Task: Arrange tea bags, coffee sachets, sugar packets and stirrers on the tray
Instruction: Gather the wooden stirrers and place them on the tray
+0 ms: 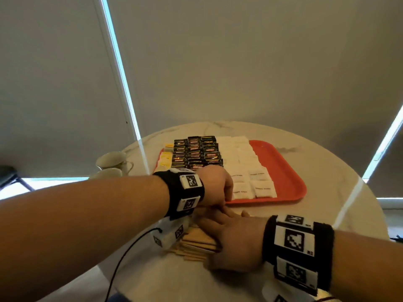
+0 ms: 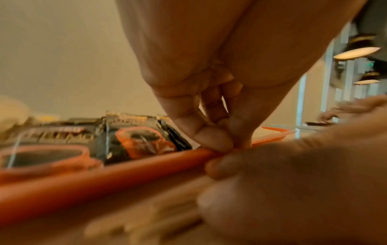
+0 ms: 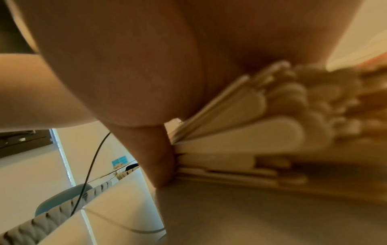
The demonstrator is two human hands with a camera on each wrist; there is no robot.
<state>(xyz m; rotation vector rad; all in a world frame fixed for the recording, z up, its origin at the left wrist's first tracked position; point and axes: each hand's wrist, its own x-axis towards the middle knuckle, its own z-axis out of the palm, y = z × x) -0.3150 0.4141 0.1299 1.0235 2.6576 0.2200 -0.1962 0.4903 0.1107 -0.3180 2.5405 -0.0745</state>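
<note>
A red tray (image 1: pixel 290 188) (image 2: pixel 125 170) on the round marble table carries yellow tea bags (image 1: pixel 165 160), rows of black coffee sachets (image 1: pixel 196 153) (image 2: pixel 117 137) and white sugar packets (image 1: pixel 246 166). Wooden stirrers (image 1: pixel 196 245) (image 3: pixel 251 136) lie in a pile on the table in front of the tray. My right hand (image 1: pixel 231 236) lies over that pile, thumb (image 3: pixel 161 157) pressed against the stirrers' side. My left hand (image 1: pixel 222 203) (image 2: pixel 232 144) is at the tray's front rim with thumb and forefinger pinched together; nothing shows between them. The two hands' fingertips meet there.
Two pale cups (image 1: pixel 113 162) stand at the table's left edge beside the tray. A black cable (image 1: pixel 122 258) hangs from my left wrist over the near table edge. The tray's right part (image 1: pixel 274 153) is bare red. Bare marble (image 1: pixel 327 214) lies right of the tray.
</note>
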